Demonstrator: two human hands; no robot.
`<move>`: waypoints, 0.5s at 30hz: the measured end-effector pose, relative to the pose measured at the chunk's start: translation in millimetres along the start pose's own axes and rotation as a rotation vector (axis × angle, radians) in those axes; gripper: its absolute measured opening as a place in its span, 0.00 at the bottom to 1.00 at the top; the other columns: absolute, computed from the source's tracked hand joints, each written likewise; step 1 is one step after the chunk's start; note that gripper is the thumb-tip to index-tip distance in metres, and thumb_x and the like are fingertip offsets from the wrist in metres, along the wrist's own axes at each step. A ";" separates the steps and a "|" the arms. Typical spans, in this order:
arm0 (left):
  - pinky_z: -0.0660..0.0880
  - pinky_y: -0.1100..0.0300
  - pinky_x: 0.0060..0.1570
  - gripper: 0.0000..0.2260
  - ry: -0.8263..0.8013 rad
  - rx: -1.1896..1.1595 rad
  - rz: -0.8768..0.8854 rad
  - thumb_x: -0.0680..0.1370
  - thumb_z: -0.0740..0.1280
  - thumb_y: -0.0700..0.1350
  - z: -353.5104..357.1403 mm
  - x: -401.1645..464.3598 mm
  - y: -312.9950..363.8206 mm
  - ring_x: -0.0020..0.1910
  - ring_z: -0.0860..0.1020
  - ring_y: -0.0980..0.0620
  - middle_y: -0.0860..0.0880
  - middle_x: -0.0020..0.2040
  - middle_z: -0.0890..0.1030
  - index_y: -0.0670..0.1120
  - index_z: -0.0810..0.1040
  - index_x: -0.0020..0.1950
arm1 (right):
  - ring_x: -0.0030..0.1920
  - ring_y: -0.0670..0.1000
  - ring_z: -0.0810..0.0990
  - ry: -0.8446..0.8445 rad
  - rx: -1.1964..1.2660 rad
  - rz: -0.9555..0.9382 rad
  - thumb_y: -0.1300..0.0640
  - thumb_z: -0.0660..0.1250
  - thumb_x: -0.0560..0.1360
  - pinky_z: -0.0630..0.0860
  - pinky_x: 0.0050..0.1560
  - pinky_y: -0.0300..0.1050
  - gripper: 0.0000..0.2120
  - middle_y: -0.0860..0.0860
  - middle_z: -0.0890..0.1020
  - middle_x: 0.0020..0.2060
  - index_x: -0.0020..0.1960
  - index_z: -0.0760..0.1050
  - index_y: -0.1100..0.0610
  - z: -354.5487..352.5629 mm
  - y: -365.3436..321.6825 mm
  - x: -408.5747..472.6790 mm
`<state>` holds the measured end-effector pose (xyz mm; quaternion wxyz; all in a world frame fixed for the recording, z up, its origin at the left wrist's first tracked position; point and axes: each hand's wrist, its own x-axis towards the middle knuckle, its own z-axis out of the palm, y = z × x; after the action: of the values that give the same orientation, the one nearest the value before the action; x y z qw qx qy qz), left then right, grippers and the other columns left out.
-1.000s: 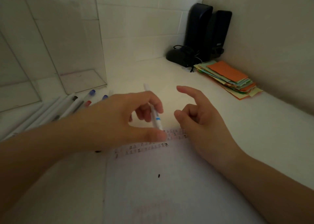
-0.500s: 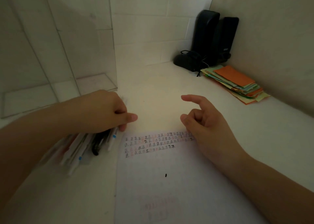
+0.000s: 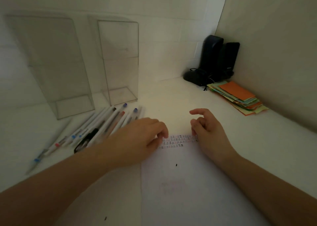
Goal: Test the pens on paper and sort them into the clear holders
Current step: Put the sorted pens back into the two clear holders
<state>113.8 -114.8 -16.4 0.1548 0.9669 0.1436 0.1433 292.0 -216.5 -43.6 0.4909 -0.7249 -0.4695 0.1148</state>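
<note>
1. Your left hand [image 3: 142, 140] lay loosely curled and held nothing, its fingertips at the paper's [image 3: 188, 182] far left corner, likely between pens.
2. Your right hand [image 3: 207, 131] rested on the paper's far edge, fingers loosely bent and free of any pen, seemingly pinning the thin sheet flat.
3. The pens [image 3: 103, 126], slim white plastic barrels with coloured caps, lay fanned toward the table's left side, within reach.
4. Two tall clear holders [image 3: 118, 61], hard and box-shaped, stood behind them, apparently unfilled.

Black speakers [image 3: 220, 59], coloured paper stack [image 3: 240, 97] in corner.
</note>
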 end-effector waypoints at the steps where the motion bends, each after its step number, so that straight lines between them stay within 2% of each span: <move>1: 0.63 0.75 0.45 0.07 0.017 -0.015 0.005 0.79 0.57 0.46 2.3 -10.2 4.9 0.45 0.66 0.64 0.63 0.47 0.68 0.55 0.69 0.55 | 0.28 0.45 0.67 -0.001 -0.018 -0.006 0.60 0.57 0.78 0.66 0.29 0.31 0.08 0.58 0.72 0.31 0.54 0.69 0.49 0.4 -0.2 -0.8; 3: 0.60 0.80 0.47 0.10 0.042 -0.032 -0.012 0.79 0.57 0.46 7.0 -30.4 12.7 0.47 0.63 0.67 0.63 0.50 0.65 0.55 0.67 0.59 | 0.30 0.47 0.68 -0.014 -0.048 -0.022 0.59 0.56 0.79 0.67 0.31 0.35 0.08 0.58 0.72 0.31 0.53 0.68 0.48 1.4 -2.0 -2.9; 6: 0.59 0.81 0.48 0.10 0.053 -0.045 -0.038 0.79 0.58 0.48 10.5 -53.5 20.9 0.49 0.62 0.68 0.65 0.50 0.62 0.56 0.65 0.60 | 0.31 0.48 0.68 -0.018 -0.121 -0.067 0.58 0.54 0.80 0.66 0.33 0.40 0.07 0.59 0.72 0.31 0.53 0.67 0.48 1.8 -8.6 -7.8; 9: 0.60 0.75 0.49 0.10 0.038 -0.048 -0.041 0.78 0.58 0.49 16.2 -66.9 22.1 0.53 0.65 0.64 0.62 0.53 0.66 0.56 0.65 0.59 | 0.27 0.46 0.65 0.066 -0.170 -0.128 0.58 0.55 0.79 0.64 0.31 0.41 0.05 0.52 0.68 0.27 0.53 0.66 0.50 0.1 -14.4 -13.6; 11: 0.60 0.73 0.51 0.11 0.055 -0.037 -0.032 0.77 0.55 0.50 20.9 -70.6 20.7 0.54 0.65 0.62 0.58 0.55 0.68 0.54 0.67 0.59 | 0.27 0.46 0.66 0.141 -0.223 -0.125 0.57 0.55 0.79 0.65 0.31 0.43 0.04 0.49 0.68 0.26 0.53 0.66 0.51 -5.1 -17.7 -15.2; 13: 0.58 0.70 0.53 0.16 0.069 -0.007 0.012 0.75 0.50 0.52 24.7 -70.9 23.0 0.54 0.65 0.60 0.54 0.56 0.70 0.50 0.69 0.58 | 0.28 0.47 0.69 0.173 -0.268 -0.104 0.56 0.56 0.79 0.67 0.33 0.44 0.05 0.48 0.70 0.28 0.54 0.67 0.52 -11.1 -26.0 -13.8; 15: 0.59 0.68 0.55 0.14 0.089 0.009 0.002 0.77 0.54 0.51 25.3 -69.2 26.3 0.56 0.66 0.56 0.52 0.57 0.70 0.48 0.69 0.59 | 0.31 0.47 0.72 0.129 -0.312 -0.073 0.55 0.58 0.78 0.71 0.35 0.45 0.05 0.48 0.73 0.33 0.54 0.68 0.51 -14.2 -41.8 -11.1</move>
<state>64.5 -167.6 -46.6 0.1439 0.9603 0.1502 0.1856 271.2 -230.7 -5.6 0.4055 -0.7804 -0.4753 -0.0242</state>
